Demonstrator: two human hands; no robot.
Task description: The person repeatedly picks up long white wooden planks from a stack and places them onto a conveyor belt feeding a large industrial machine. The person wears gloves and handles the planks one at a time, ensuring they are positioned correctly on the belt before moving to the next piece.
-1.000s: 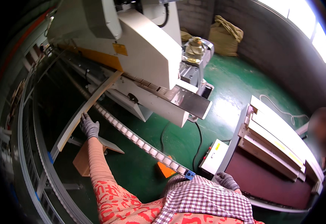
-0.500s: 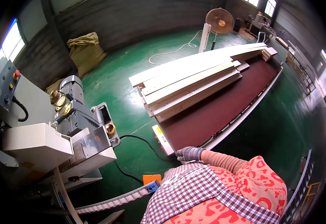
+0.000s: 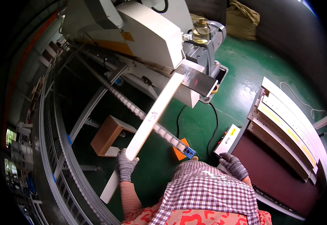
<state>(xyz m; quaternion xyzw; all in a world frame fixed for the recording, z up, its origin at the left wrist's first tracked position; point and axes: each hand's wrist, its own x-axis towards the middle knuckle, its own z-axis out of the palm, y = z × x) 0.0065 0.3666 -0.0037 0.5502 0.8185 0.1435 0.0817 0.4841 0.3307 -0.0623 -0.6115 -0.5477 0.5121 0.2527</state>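
- Left hand (image 3: 126, 167), gloved, has its fingers wrapped around a long pale board (image 3: 153, 114) near its lower end, steering it.
- Right hand (image 3: 234, 165) hangs empty, fingers loosely curled, just beside the stacked boards (image 3: 283, 127) at right.
- The board's far end meets the white machine (image 3: 148, 33), lined up with its roller rail (image 3: 141, 112).

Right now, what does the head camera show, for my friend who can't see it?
A gloved left hand grips a long white board angled up into a big white machine. The gloved right hand rests near a stack of boards on a dark red cart, above a green floor.
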